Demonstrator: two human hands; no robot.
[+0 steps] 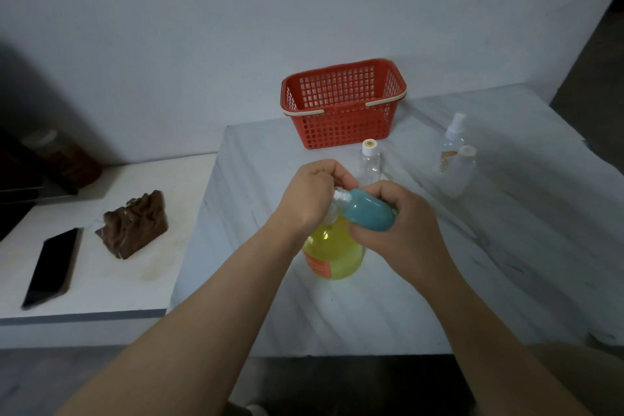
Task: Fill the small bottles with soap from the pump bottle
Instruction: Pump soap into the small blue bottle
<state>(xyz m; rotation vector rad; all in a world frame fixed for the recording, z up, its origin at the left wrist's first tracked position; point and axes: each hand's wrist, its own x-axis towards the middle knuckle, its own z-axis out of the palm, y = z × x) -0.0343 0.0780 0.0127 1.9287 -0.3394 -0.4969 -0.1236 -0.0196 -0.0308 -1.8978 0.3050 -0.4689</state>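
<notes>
At the centre of the frame the pump bottle (pixel 332 253), yellow inside, stands upright on the counter (pixel 422 297), well back from the near edge and nearer the left edge. The left hand (pixel 312 194) is curled down over its pump head. The right hand (pixel 401 230) grips a teal bottle (pixel 368 214), tipped on its side with its neck at the pump's spout.

Just behind the hands stands a clear bottle (pixel 369 164). A spray bottle (pixel 454 135) and a capped bottle (pixel 462 176) stand together at right centre. A red basket (pixel 341 125) sits at the back, against the wall. Bare counter lies lower right and along the front.

Beyond the left edge, a lower counter (pixel 111 280) carries a phone (pixel 50 267) and a brown lump (pixel 135 224).
</notes>
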